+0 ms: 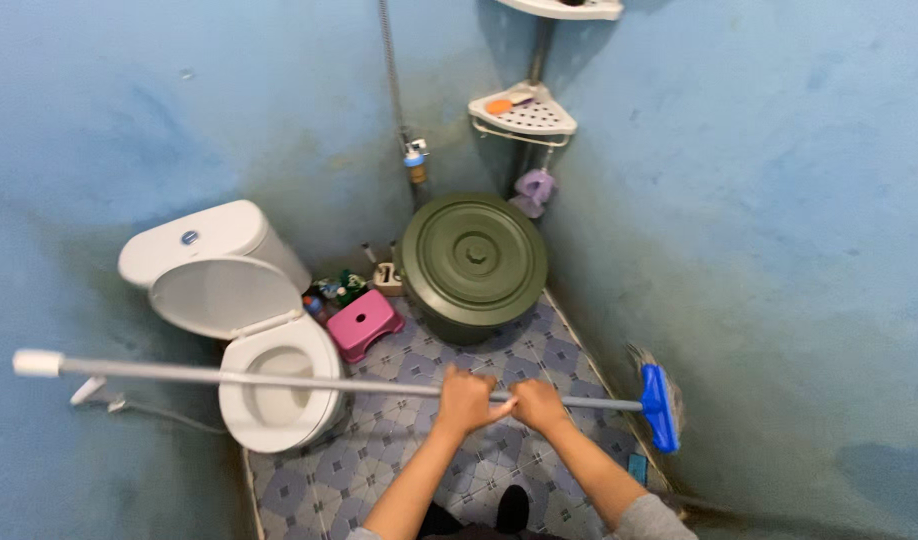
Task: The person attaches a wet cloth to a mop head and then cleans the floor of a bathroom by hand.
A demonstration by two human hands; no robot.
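Both of my hands grip a long grey pole [229, 377] that runs level across the view. My left hand [465, 399] and my right hand [537, 403] sit side by side, touching, near its right end. The pole ends in a blue brush head [660, 406] with bristles pressed against the foot of the blue wall on the right. Its white-capped far end [37, 363] reaches the left wall, passing over the open white toilet [269, 390].
A big green lidded bin [472, 262] stands in the far corner, a pink stool [364, 323] and small bottles beside it. White corner shelves [524, 115] hang above. The floor has grey-blue patterned tiles [399, 450]. Walls close in on three sides.
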